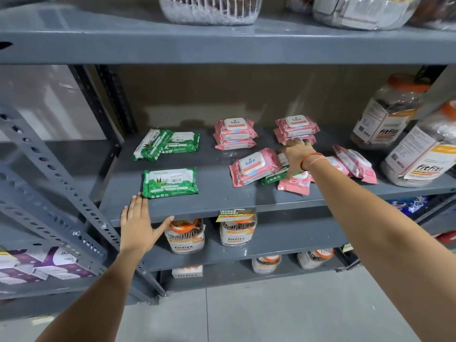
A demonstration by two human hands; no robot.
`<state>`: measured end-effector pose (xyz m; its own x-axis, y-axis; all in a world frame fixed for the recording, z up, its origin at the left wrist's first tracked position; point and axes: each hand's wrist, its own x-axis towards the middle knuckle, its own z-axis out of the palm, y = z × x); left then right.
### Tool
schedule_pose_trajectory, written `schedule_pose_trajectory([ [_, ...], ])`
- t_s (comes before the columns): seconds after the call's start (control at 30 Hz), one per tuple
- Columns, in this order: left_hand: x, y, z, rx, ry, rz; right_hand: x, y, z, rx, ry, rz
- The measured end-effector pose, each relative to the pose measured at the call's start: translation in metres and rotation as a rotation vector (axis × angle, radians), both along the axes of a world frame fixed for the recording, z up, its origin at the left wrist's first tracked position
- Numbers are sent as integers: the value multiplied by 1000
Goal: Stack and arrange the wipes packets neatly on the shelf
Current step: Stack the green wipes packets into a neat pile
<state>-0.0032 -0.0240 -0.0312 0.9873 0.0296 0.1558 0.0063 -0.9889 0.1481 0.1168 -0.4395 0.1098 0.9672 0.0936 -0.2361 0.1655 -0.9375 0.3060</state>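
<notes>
On the grey shelf (222,201) lie green and pink wipes packets. A green packet (170,182) lies flat near the front left; two more green ones (165,144) overlap behind it. Two pink stacks stand at the back, one in the middle (234,134) and one to the right (296,128). A loose pink packet (254,166) lies in front of them, beside a jumble of pink and green packets (293,181). My right hand (296,156) reaches over that jumble, fingertips touching the right stack's lower packet. My left hand (138,223) rests flat on the shelf's front edge, empty.
Large fitfizz jars (419,154) stand at the right end of the shelf. More pink packets (355,164) lean beside them. Smaller jars (185,238) fill the shelf below, clear containers (209,8) the shelf above. A perforated upright (61,193) runs down the left.
</notes>
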Motion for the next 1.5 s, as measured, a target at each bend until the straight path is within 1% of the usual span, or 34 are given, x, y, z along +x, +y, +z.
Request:
schedule_pose_trajectory([
  [0.13, -1, -1, 2, 5, 0, 1, 1, -3, 16, -72, -35, -98],
  [0.4, -1, 0, 1, 31, -5, 12, 9, -4, 59, -111, -98, -332],
  [0.53, 0, 0, 1, 33, -9, 13, 11, 7, 70, -34, -204, -389],
  [0.67, 0, -1, 1, 33, -7, 15, 7, 39, 61, 195, -248, -426],
  [0.73, -1, -1, 2, 45, 3, 14, 2, 62, 48, 305, -271, -389],
  [0.87, 0, -1, 2, 43, 6, 14, -8, 119, 20, 456, -348, -277],
  [1.0, 1, 1, 1, 43, 16, 18, -14, 179, 1, 610, -295, -198],
  [1.13, 1, 1, 1, 48, 8, 18, -19, 230, -19, 675, -280, -113],
  [1.27, 1, 1, 0, 52, 10, 24, -32, 262, -46, 771, -265, -101],
  [1.33, 1, 1, 0, 52, 9, 25, -37, 266, -56, 798, -262, -115],
  [1.47, 1, 0, -2, 48, -3, 29, -30, 261, -52, 686, -230, -45],
  [1.5, 1, 0, -2, 47, -1, 29, -27, 260, -47, 683, -221, -22],
])
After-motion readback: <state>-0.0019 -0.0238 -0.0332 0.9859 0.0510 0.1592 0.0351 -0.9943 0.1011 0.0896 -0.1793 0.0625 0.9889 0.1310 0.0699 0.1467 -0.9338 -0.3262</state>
